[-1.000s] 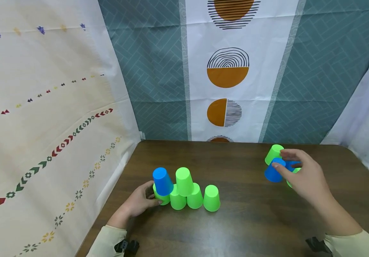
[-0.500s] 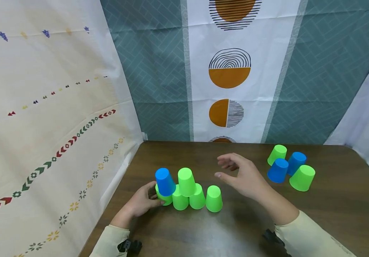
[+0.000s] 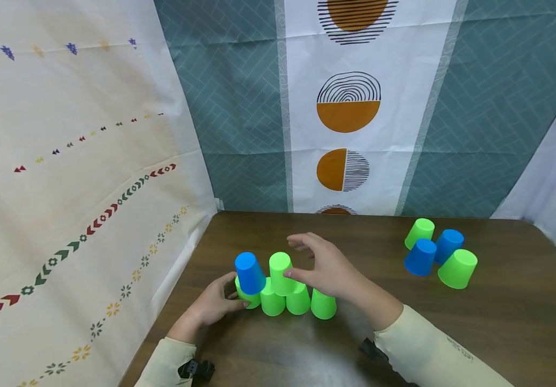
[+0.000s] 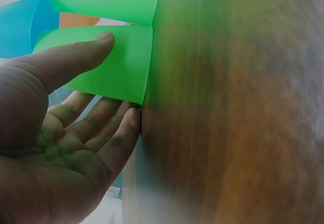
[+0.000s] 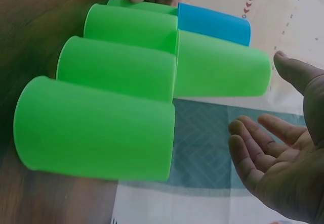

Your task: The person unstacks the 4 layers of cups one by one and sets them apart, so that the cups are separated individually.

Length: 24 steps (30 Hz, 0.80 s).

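Observation:
Upside-down cups stand in a row on the table. My left hand (image 3: 212, 305) holds the leftmost green cup (image 4: 121, 67) of the row, thumb along one side and fingers around the other. A blue cup (image 3: 250, 274) rests above that cup, leaning slightly. Beside it an upper green cup (image 3: 279, 271) sits across two lower ones, a green cup (image 3: 272, 304) and another green cup (image 3: 298, 301). At the row's right end is a separate green cup (image 5: 96, 130). My right hand (image 3: 328, 269) is empty, fingers spread, its thumb close to the upper green cup.
Toward the back right of the wooden table (image 3: 514, 322) stand two blue cups, the nearer blue cup (image 3: 420, 258) and the farther blue cup (image 3: 449, 246). A green cup (image 3: 420, 233) and a larger-looking green cup (image 3: 458, 269) flank them. Patterned cloths hang behind and at the left.
My right hand has moved left from the cups at the back right to the upper green cup. My left hand has stayed at the leftmost cup.

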Tool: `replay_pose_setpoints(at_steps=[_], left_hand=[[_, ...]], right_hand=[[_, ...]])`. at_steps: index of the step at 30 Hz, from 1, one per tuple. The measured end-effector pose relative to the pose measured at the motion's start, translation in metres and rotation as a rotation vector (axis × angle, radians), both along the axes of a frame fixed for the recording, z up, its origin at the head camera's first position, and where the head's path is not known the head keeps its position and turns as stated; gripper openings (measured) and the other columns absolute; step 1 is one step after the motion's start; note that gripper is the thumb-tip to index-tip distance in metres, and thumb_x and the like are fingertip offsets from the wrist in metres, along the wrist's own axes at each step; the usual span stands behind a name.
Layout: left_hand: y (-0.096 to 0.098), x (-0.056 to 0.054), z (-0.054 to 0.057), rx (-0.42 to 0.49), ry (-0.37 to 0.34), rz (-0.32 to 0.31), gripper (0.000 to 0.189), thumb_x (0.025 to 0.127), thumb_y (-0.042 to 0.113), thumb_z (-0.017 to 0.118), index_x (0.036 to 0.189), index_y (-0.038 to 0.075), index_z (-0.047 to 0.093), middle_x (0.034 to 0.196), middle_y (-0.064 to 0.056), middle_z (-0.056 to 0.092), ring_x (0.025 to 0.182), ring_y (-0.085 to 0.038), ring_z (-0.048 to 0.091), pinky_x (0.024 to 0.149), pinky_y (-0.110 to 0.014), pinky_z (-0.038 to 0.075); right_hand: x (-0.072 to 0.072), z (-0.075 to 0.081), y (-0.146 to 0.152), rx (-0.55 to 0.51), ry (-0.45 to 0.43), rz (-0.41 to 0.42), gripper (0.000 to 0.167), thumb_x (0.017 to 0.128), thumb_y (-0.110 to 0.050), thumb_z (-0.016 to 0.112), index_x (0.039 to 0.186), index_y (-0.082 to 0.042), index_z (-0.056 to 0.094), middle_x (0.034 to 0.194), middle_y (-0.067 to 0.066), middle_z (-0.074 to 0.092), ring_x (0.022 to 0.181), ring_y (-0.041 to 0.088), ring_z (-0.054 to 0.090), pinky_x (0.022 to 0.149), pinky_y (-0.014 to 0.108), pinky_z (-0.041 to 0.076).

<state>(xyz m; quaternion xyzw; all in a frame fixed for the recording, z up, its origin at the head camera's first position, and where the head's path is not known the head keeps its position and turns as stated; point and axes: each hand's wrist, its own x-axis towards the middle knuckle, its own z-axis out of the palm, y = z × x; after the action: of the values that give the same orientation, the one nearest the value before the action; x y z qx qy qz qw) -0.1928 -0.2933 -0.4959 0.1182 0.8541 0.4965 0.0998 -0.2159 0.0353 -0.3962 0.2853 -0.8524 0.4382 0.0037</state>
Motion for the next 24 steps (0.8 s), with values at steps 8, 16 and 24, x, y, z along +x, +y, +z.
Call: replay_pose_setpoints(at_steps=[8,16,24], left_hand=[[-0.001,0.0,0.0,0.025,0.0,-0.016,0.058,0.089,0.011,0.085,0.14,0.006,0.057,0.137,-0.012,0.063,0.139,-0.042,0.052,0.112,-0.057,0.044],[0.001,0.002,0.003,0.053,0.005,-0.02,0.058,0.089,0.007,0.085,0.14,0.004,0.057,0.137,-0.013,0.063,0.139,-0.044,0.052,0.112,-0.058,0.045],[0.0,0.001,0.003,0.037,0.01,-0.008,0.06,0.088,0.008,0.085,0.141,0.004,0.057,0.138,-0.013,0.063,0.139,-0.044,0.052,0.112,-0.058,0.045]], right_hand=[[0.004,-0.004,-0.016,0.093,0.054,0.004,0.077,0.084,-0.044,0.089,0.15,-0.02,0.056,0.145,-0.007,0.06,0.132,0.025,0.058,0.106,0.049,0.052],[0.004,-0.009,-0.023,0.117,0.035,-0.024,0.067,0.086,-0.042,0.088,0.143,-0.02,0.062,0.144,-0.005,0.062,0.132,0.025,0.058,0.104,0.05,0.054],[0.003,-0.013,-0.023,0.081,0.016,-0.018,0.057,0.085,-0.039,0.089,0.134,-0.022,0.066,0.127,-0.008,0.069,0.109,0.023,0.066,0.086,0.04,0.057]])
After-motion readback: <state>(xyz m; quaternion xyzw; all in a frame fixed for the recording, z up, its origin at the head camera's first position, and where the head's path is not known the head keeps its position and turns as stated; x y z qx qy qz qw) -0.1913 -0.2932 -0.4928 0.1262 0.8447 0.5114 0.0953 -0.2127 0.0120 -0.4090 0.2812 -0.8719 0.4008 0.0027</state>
